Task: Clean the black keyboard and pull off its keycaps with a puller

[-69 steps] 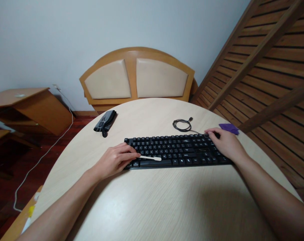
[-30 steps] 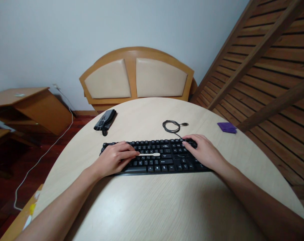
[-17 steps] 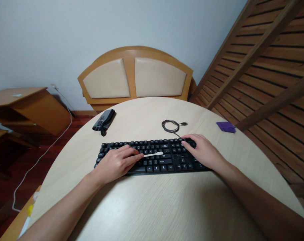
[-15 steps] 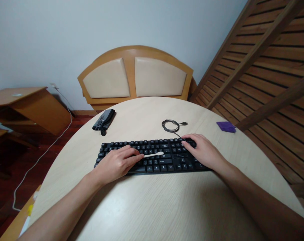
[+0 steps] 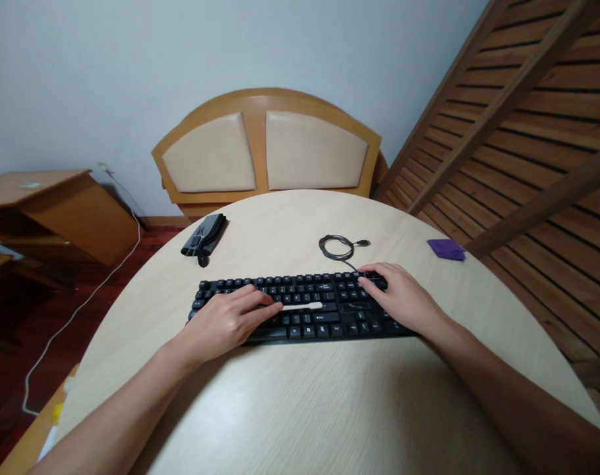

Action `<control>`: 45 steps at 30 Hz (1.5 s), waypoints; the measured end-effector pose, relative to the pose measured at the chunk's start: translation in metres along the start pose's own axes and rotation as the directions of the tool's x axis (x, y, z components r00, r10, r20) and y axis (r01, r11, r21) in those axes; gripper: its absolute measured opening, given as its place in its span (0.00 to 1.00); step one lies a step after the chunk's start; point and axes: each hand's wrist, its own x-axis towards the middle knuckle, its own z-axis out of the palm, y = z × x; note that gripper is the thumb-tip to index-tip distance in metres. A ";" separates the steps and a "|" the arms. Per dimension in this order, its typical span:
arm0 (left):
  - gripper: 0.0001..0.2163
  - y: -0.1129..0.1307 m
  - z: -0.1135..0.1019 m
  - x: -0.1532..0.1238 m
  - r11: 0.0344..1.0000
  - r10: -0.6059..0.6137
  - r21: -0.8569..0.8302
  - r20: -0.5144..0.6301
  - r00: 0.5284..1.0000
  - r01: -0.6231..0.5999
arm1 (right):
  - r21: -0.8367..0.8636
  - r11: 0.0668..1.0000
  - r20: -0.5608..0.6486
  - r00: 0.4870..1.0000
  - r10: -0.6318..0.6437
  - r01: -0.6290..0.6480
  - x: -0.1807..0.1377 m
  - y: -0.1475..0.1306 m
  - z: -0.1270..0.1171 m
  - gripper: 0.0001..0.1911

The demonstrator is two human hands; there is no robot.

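A black keyboard [image 5: 300, 310] lies flat on the round table [image 5: 310, 402]. My left hand [image 5: 233, 320] is over its left half, the fingers pinched round a slim white cotton swab [image 5: 302, 307]. The swab points right, its rounded tip over the large keys left of the navigation block; whether it touches them I cannot tell. At the keyboard's right end, my right hand [image 5: 401, 297] grips the far corner, thumb on top and fingers at the back edge. Both hands cover some keys.
Behind the keyboard lies its coiled cable [image 5: 337, 247] with a USB plug. A dark folded pouch [image 5: 204, 239] rests at the back left, a purple folded cloth [image 5: 446, 249] at the right. A headboard [image 5: 260, 148] and a slatted wooden panel [image 5: 527, 132] stand beyond.
The swab's tip has shifted slightly towards me, and my left hand has moved a little left with it. My right hand stays in place on the keyboard.
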 end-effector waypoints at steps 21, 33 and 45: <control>0.12 -0.006 -0.004 -0.003 0.955 0.006 -0.296 0.052 0.999 0.009 | 0.025 0.999 -0.019 1.000 -0.025 0.025 0.001 0.003 0.001 0.14; 0.10 0.000 0.003 -0.002 0.979 -0.014 -0.205 0.007 1.000 0.015 | -0.012 0.997 0.027 0.996 -0.080 0.080 0.000 0.005 -0.001 0.18; 0.14 0.023 0.015 0.009 0.990 -0.008 -0.143 0.049 0.999 0.015 | 0.181 0.979 0.049 0.993 -0.104 0.094 -0.005 -0.017 -0.001 0.15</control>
